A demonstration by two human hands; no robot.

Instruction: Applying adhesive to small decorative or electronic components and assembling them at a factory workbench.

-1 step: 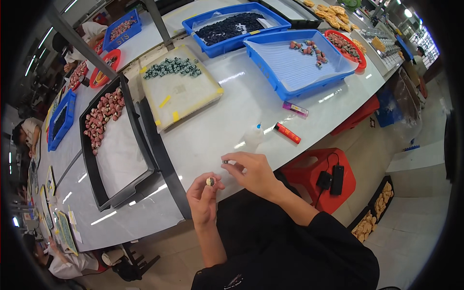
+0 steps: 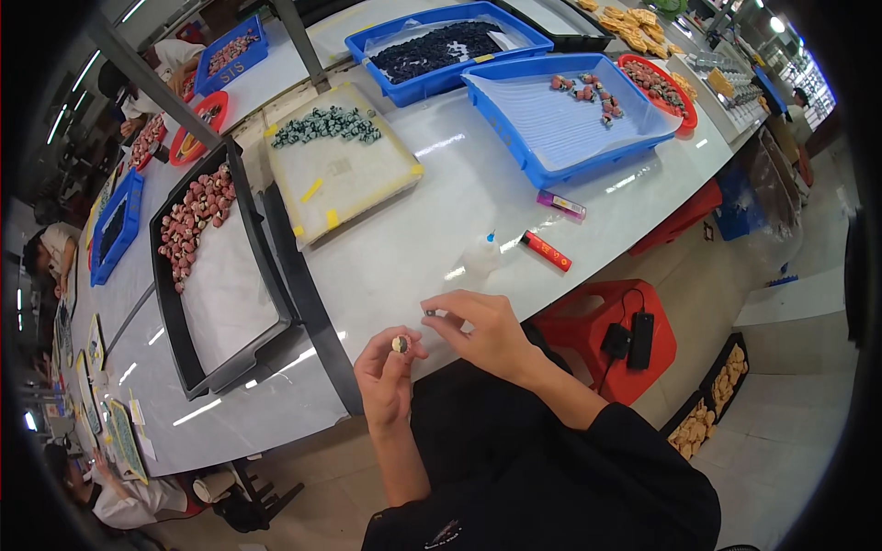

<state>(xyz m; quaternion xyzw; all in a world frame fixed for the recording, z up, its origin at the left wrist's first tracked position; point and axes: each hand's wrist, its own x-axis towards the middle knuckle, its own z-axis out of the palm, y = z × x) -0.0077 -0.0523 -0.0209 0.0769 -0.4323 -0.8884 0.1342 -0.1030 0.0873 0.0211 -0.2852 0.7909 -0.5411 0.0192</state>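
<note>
The fingers (image 2: 393,366) of the left hand (image 2: 387,384) are closed around a small round ball, cream with a dark patch (image 2: 400,345), pinched between thumb and fingertips just above the near edge of the glossy pale-grey desk (image 2: 386,262). From where I stand, the right hand (image 2: 485,331) has its thumb and index finger brought together on a tiny dark piece (image 2: 430,312), too small for me to make out its shape. The ball and the piece are near each other, but apart. What worries me is the grip on that tiny piece: only the very fingertips have it, so a slight slip or an uneven squeeze could flick it away. The ball, being round, could roll out if the thumb eased off, and with the desk's edge so close it might drop to the lap or floor. A careless sweep of the right hand could also knock the translucent white squeeze bottle with a blue tip (image 2: 480,257), which stands just beyond the knuckles, or nudge the red cylindrical tube (image 2: 546,252) lying near it. As for pose, the left forearm rises steeply, its hand half curled and the ball facing up; the right forearm slants in from the lower right, back of the hand uppermost, fingertips pointing left.
</note>
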